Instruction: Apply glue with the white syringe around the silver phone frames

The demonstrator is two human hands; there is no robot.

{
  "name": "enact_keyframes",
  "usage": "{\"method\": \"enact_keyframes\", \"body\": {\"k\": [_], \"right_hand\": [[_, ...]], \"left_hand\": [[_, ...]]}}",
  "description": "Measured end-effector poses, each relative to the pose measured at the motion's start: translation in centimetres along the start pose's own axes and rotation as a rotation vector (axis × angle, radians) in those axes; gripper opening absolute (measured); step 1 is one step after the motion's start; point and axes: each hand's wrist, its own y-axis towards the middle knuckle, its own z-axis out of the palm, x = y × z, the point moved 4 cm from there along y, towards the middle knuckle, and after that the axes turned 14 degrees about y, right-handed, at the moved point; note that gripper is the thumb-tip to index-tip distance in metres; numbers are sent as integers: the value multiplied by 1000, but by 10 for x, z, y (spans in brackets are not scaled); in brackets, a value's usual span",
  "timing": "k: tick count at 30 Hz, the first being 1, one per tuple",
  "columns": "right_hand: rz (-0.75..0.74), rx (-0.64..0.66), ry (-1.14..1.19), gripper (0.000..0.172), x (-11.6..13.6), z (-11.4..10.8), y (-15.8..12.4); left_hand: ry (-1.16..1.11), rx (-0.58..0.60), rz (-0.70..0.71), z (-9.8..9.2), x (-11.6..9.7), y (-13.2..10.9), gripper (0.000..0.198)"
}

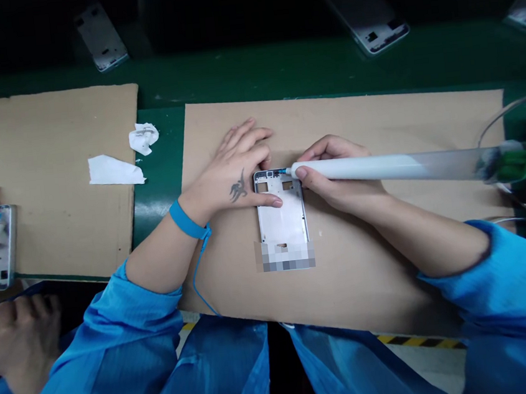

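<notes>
Dark green table [250,76] under a brown cardboard sheet [346,276], with other frames [103,41] along the dim back edge and two paper scraps [114,170] past the sheet's left edge. Phone frame [282,220] flat on the sheet, left of its middle, about midway between back and front edges, near end masked by pixels and so unreadable. Left hand [241,168] open over the frame's far left corner, fingers spread toward the sheet's back edge, thumb on the metal face. Right hand [338,194] closed around a syringe [396,167] close to its narrow end, blue tip [283,171] at the frame's far edge, long body reaching toward the sheet's right edge; from above, impossible to tell contact from a slight gap. Best handled, by all appearances, with light, even thumb pressure: enough to prevent sliding, too little to bend thin metal. Rest the right hand on the cardboard if possible, given such a long and probably tail-heavy syringe. Steer with small finger movements rather than a swing of the arm. Follow the rim closely, well clear of the square cut-outs [262,186] and the left fingertips. Mind the wristband cord [195,282] too, best left off the frame.
</notes>
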Motion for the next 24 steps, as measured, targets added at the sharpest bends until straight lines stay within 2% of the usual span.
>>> {"method": "enact_keyframes", "body": {"k": [7,11,14,18,21,24], "right_hand": [[-20,-72,70,47,1,-1,-3],[-59,-112,197,57,-6,-6,-11],[-75,-39,180,66,-9,-3,-19],[-114,148,18,82,-5,8,-24],[-98,210,-102,77,-1,13,-19],[-65,144,-165,70,0,8,-5]], "left_hand": [[-3,-16,-11,3,5,3,83],[63,-166,-143,-1,27,5,91],[90,-230,-165,-3,37,4,96],[124,-243,-119,-3,37,1,93],[130,-290,-165,-5,41,-2,93],[103,-335,-155,-4,48,-2,94]]}}
